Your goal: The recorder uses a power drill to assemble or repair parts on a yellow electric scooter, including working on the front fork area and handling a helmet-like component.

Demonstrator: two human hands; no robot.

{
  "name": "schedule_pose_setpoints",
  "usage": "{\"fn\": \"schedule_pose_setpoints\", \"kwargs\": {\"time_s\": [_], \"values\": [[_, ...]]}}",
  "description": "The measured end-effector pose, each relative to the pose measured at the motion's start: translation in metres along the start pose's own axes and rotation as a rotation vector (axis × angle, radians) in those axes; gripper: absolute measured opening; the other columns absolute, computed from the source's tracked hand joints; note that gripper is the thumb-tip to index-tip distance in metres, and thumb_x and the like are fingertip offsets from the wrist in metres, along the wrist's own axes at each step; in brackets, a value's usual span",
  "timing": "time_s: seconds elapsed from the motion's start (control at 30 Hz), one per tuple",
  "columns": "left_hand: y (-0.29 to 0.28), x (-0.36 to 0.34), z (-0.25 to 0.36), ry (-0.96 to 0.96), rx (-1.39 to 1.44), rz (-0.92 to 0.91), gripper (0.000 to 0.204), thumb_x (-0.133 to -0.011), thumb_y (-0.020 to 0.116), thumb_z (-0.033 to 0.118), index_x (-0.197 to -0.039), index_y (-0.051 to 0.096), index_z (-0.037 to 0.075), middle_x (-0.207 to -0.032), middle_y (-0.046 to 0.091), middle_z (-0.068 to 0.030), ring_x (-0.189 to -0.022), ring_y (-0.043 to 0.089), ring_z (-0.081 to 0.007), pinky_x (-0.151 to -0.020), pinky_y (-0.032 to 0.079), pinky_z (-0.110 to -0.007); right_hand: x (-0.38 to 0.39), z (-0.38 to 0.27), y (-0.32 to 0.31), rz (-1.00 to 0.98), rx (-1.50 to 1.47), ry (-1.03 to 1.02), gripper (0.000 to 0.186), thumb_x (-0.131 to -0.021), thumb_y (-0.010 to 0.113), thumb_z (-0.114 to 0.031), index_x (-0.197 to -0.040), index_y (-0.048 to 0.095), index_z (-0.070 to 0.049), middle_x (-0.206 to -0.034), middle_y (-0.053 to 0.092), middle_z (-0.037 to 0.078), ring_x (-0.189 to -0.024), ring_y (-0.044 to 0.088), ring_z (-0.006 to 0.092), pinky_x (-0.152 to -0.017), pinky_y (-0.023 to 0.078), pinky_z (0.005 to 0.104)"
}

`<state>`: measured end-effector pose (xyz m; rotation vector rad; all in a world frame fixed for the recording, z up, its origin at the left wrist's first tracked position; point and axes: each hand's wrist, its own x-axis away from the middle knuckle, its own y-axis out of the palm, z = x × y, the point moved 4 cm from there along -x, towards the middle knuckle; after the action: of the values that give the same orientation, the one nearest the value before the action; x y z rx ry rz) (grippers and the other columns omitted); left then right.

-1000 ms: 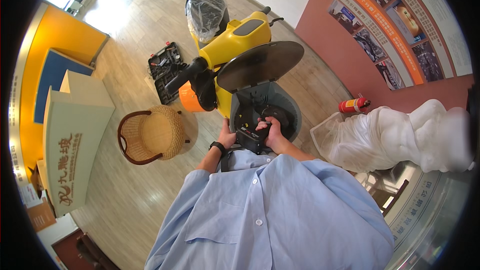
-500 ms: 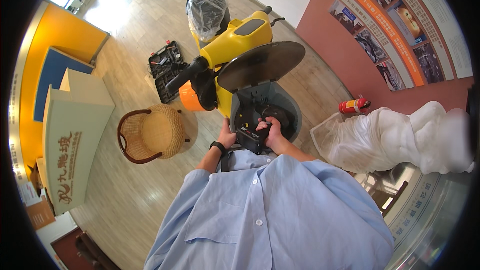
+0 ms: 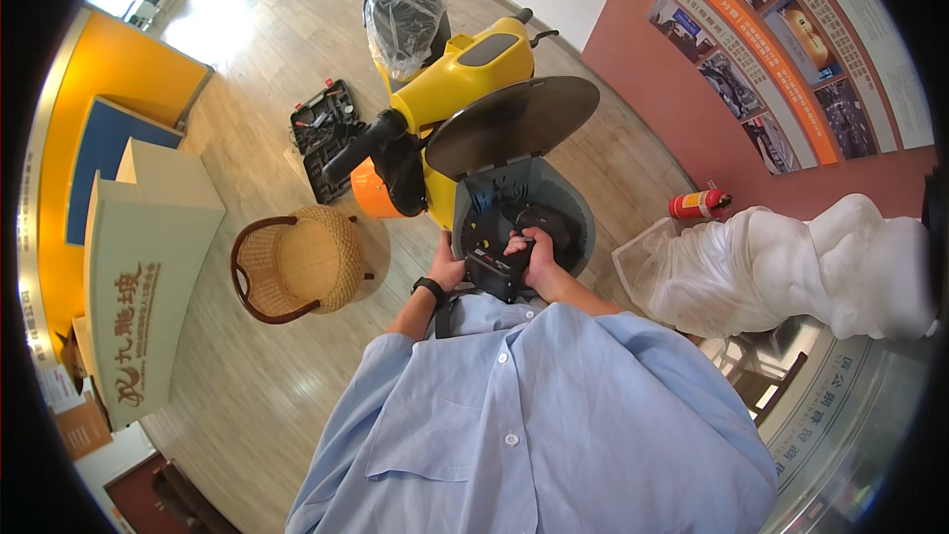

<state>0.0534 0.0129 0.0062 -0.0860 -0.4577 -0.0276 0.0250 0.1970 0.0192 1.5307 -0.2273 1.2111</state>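
Note:
A black box-shaped pack (image 3: 494, 273) with small markings on its face tilts at the near rim of a round grey bin (image 3: 583, 206). My right hand (image 3: 537, 257) is closed over the top of the pack, fingers curled round what looks like its handle. At the pack's left side is my left hand (image 3: 448, 264), thumb pointing up and fingers against it; their tips are hidden. The bin sits on a yellow scooter-like machine (image 3: 465, 69), its dark round lid (image 3: 519, 129) raised. Another dark, rounded thing (image 3: 546, 225) lies inside the bin, partly behind my right hand.
On the left stand a wicker chair (image 3: 321, 257) and a pale reception counter (image 3: 148, 267). An open tool case (image 3: 324, 138) lies on the wooden floor beyond the chair. To the right are a red fire extinguisher (image 3: 700, 204) and a large plastic-wrapped object (image 3: 751, 272).
The view has shifted slightly. Both hands keep nearly the same place on the pack, which shows hardly any movement.

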Motion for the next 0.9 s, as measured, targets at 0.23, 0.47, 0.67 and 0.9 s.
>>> {"fn": "schedule_pose_setpoints", "kwargs": {"time_s": [0.23, 0.47, 0.67, 0.9], "values": [[0.0, 0.001, 0.002, 0.028, 0.005, 0.001, 0.078, -0.07, 0.079, 0.02, -0.129, 0.032, 0.001, -0.126, 0.05, -0.0175, -0.119, 0.047, -0.0245, -0.098, 0.039, -0.034, 0.003, 0.002, 0.003, 0.0, -0.001, 0.007, 0.016, -0.075, 0.054, -0.016, -0.081, 0.049, -0.002, -0.055, 0.042, -0.002, -0.046, 0.043, 0.0094, -0.054, 0.042, 0.0257], [0.001, 0.001, 0.003, 0.008, 0.015, 0.001, 0.079, -0.069, 0.08, 0.02, -0.129, 0.032, 0.002, -0.126, 0.05, -0.0167, -0.119, 0.047, -0.0243, -0.099, 0.038, -0.033, 0.003, 0.002, 0.003, -0.005, -0.011, 0.011, 0.016, -0.075, 0.055, -0.016, -0.081, 0.048, -0.002, -0.055, 0.043, -0.002, -0.046, 0.044, 0.0093, -0.053, 0.042, 0.0258], [-0.001, 0.002, 0.0, 0.013, 0.041, 0.001, 0.078, -0.069, 0.079, 0.018, -0.129, 0.032, 0.002, -0.124, 0.051, -0.0164, -0.118, 0.047, -0.024, -0.098, 0.039, -0.033, 0.003, 0.004, 0.002, -0.007, -0.017, 0.02, 0.016, -0.074, 0.055, -0.016, -0.081, 0.049, -0.002, -0.055, 0.043, -0.002, -0.047, 0.044, 0.0093, -0.053, 0.042, 0.0258], [0.002, 0.001, 0.006, -0.003, 0.049, -0.007, 0.076, -0.07, 0.079, 0.017, -0.128, 0.032, 0.002, -0.124, 0.051, -0.016, -0.116, 0.049, -0.0237, -0.096, 0.041, -0.034, 0.002, -0.001, 0.001, 0.001, -0.02, 0.027, 0.014, -0.072, 0.055, -0.015, -0.078, 0.048, -0.004, -0.054, 0.042, -0.002, -0.047, 0.043, 0.0112, -0.054, 0.042, 0.0275]]}}
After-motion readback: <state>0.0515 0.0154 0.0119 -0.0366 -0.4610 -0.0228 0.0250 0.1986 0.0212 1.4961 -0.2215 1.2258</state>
